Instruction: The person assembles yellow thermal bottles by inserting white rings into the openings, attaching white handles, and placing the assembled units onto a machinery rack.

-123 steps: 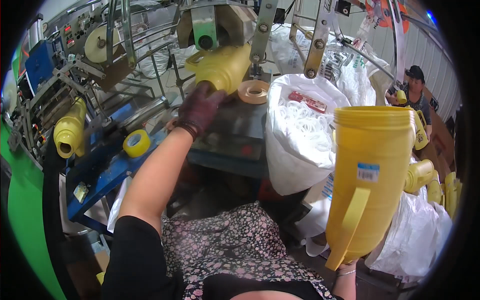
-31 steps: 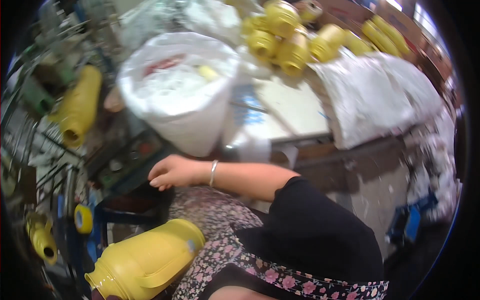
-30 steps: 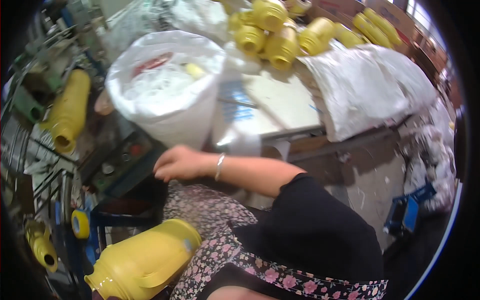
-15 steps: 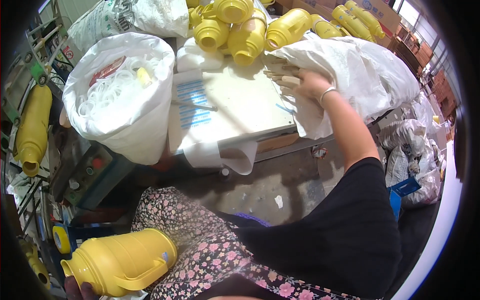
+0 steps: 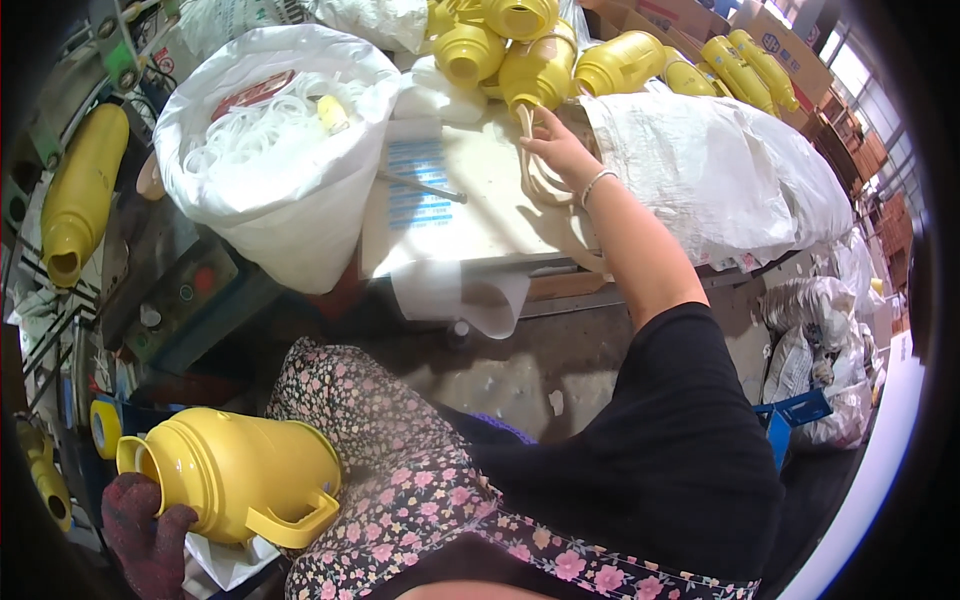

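Observation:
My left hand (image 5: 145, 530), in a dark red knit glove, grips the mouth rim of a yellow thermos jug shell (image 5: 245, 465). The shell lies on its side against my flowered apron, its handle toward me. Over the table, my bare right hand (image 5: 565, 155) pinches a few long beige strips (image 5: 530, 175), which hang in loops below the fingers. A white woven sack (image 5: 690, 160) lies just right of that hand. At the table's far edge, a pile of yellow thermos shells (image 5: 540, 70) stands close to the fingertips.
A white bag (image 5: 290, 225) of clear plastic rings stands at the table's left. A metal rod lies on a blue-printed sheet (image 5: 418, 180). Machine controls (image 5: 190, 285) are at left, with another yellow shell (image 5: 85, 190) above. Stuffed sacks (image 5: 820, 350) sit at the right.
My right hand has drawn the beige strips out of the sack, moving left over the table. The sack's mouth has fallen flatter. My left hand has come further into view on the shell's rim.

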Action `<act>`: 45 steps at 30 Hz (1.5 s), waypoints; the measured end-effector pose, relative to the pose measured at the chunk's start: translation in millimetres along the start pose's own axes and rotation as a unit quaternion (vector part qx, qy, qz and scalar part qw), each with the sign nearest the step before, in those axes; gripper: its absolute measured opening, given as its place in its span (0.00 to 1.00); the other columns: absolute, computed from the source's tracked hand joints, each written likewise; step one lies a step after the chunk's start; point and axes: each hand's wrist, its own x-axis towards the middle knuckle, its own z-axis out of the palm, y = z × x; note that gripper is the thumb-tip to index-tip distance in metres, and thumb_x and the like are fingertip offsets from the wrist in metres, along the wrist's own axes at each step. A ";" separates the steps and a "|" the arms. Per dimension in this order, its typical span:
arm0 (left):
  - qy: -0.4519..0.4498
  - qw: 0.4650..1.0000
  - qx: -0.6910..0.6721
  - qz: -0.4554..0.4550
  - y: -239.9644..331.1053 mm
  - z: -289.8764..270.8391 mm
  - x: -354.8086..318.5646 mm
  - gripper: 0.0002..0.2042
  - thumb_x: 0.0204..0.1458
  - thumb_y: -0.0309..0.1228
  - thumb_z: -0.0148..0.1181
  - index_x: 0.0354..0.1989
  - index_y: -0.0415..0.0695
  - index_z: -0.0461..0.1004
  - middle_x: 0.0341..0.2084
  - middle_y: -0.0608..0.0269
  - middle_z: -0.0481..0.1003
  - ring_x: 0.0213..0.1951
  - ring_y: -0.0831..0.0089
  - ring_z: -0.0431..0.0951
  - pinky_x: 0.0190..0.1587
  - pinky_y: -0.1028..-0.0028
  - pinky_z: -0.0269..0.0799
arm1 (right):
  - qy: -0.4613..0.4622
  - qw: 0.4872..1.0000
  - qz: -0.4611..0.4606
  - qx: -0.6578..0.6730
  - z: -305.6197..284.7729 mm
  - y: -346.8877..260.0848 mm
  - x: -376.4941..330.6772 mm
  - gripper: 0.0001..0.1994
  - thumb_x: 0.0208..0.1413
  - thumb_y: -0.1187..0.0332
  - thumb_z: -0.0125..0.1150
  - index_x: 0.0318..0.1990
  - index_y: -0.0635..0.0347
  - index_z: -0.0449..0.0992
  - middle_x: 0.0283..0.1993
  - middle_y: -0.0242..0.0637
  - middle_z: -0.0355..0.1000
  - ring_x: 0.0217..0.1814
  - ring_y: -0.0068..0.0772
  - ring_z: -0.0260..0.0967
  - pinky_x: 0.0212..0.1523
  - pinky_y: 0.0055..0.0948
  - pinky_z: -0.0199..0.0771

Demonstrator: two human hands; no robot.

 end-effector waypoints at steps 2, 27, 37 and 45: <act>0.012 1.000 0.001 -0.002 -11.1 0.5 -4.0 0.10 0.42 0.25 0.59 0.33 0.40 0.68 0.33 0.57 0.65 0.38 0.63 0.66 0.47 0.67 0.62 | 0.020 0.996 -0.035 -0.081 -20.7 6.3 -1.3 0.30 0.54 0.66 0.63 0.64 0.63 0.63 0.55 0.45 0.72 0.56 0.36 0.69 0.57 0.33 0.66; -0.014 0.986 0.093 0.140 -19.4 -1.8 -33.0 0.15 0.40 0.33 0.65 0.38 0.44 0.74 0.39 0.55 0.71 0.42 0.57 0.70 0.47 0.62 0.65 | 0.307 0.944 -0.069 -0.094 7.9 -79.3 24.2 0.21 0.56 0.54 0.60 0.40 0.70 0.74 0.30 0.51 0.75 0.34 0.47 0.76 0.38 0.40 0.75; 0.143 0.976 -0.118 0.110 12.1 2.9 72.2 0.33 0.47 0.22 0.63 0.65 0.41 0.61 0.57 0.59 0.70 0.53 0.69 0.72 0.60 0.70 0.64 | -0.269 0.668 -0.059 0.692 276.4 -335.8 -226.9 0.21 0.66 0.51 0.48 0.49 0.62 0.68 0.36 0.39 0.66 0.40 0.33 0.67 0.49 0.38 0.72; 0.194 0.808 -0.556 -0.005 -79.3 -16.7 45.1 0.20 0.58 0.39 0.54 0.56 0.41 0.69 0.17 0.74 0.60 0.13 0.84 0.53 0.18 0.82 0.48 | -0.337 0.803 -0.339 0.357 383.5 -260.0 -189.9 0.30 0.53 0.58 0.66 0.57 0.65 0.62 0.38 0.41 0.72 0.38 0.27 0.71 0.43 0.26 0.73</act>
